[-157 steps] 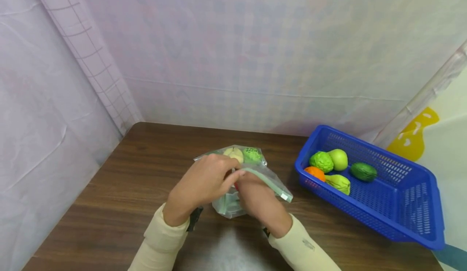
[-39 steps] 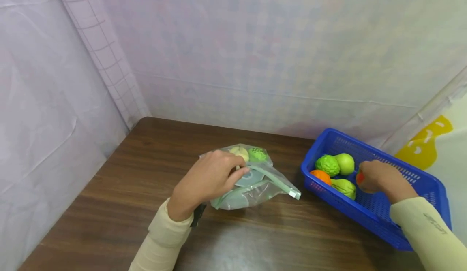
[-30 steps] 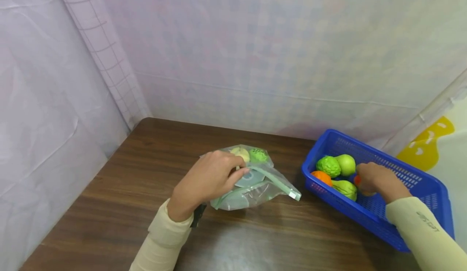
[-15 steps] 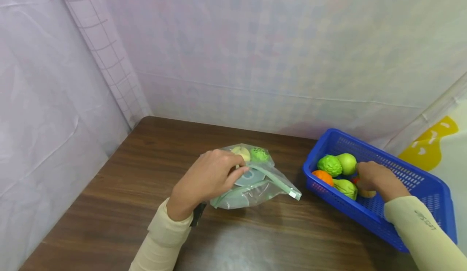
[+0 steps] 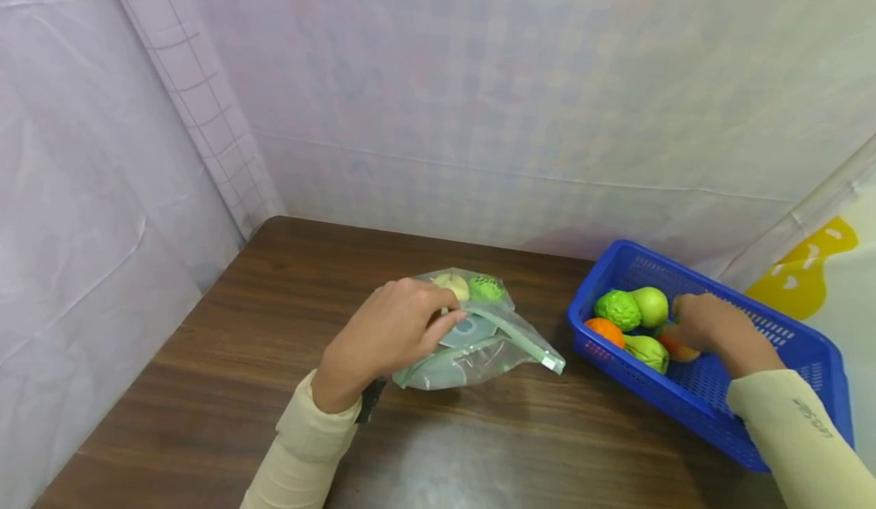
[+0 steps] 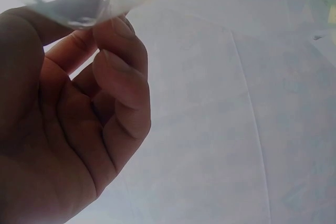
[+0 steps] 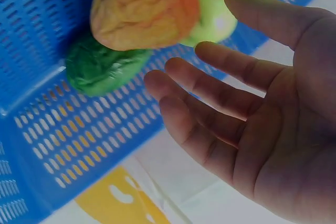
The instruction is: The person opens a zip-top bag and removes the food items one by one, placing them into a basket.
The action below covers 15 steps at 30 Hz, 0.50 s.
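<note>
My left hand (image 5: pixel 397 328) pinches the edge of a clear zip bag (image 5: pixel 472 368) lying on the table; its film (image 6: pixel 83 20) shows at the fingertips in the left wrist view. Inside the bag sit a pale yellow-green fruit (image 5: pixel 455 286) and a bumpy green one (image 5: pixel 487 288). Over the blue basket (image 5: pixel 657 392), my right hand (image 5: pixel 718 334) has its fingers spread and loosely bent. Beside them a wrinkled orange-red fruit (image 7: pixel 147 11) rests in the basket, partly hidden by the hand in the head view. A dark green fruit (image 7: pixel 100 66) lies close by.
The basket also holds a knobbly green fruit (image 5: pixel 618 310), a smooth green fruit (image 5: pixel 650 306), an orange (image 5: pixel 605 332) and a ridged light green fruit (image 5: pixel 646 353). White sheeting (image 5: pixel 438 113) stands behind the brown table (image 5: pixel 287 273).
My right hand has gone from the bag to the basket and released the orange-red fruit there; just now it draws slightly back. My left hand keeps its place on the bag.
</note>
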{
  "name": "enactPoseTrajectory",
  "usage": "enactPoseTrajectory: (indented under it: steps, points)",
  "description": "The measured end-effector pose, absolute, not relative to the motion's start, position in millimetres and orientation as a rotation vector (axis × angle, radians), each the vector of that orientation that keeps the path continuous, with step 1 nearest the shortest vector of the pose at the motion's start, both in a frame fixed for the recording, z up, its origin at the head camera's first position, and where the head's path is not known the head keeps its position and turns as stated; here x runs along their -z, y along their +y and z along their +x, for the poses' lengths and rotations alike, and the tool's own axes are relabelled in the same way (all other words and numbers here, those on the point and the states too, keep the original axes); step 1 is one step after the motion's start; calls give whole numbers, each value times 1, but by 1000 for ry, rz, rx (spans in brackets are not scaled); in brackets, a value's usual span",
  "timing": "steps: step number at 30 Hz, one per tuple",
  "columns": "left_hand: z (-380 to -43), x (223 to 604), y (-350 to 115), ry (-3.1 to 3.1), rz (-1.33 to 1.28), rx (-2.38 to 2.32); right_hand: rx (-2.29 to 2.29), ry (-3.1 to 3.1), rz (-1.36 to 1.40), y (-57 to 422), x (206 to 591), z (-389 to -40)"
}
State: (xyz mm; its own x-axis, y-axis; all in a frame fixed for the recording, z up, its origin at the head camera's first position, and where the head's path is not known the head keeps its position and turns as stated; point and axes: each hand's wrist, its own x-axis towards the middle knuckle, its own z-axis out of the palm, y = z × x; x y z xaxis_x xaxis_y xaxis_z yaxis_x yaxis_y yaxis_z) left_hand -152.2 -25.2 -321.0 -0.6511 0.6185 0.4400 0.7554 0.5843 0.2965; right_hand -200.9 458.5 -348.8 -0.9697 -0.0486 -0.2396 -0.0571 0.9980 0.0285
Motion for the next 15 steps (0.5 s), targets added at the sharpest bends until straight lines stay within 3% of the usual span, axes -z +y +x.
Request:
enactPoseTrajectory:
  steps: [15]
  points:
    - [-152, 322, -25, -2522, -1110, 684, -121, 3267, -357, 354, 284, -166]
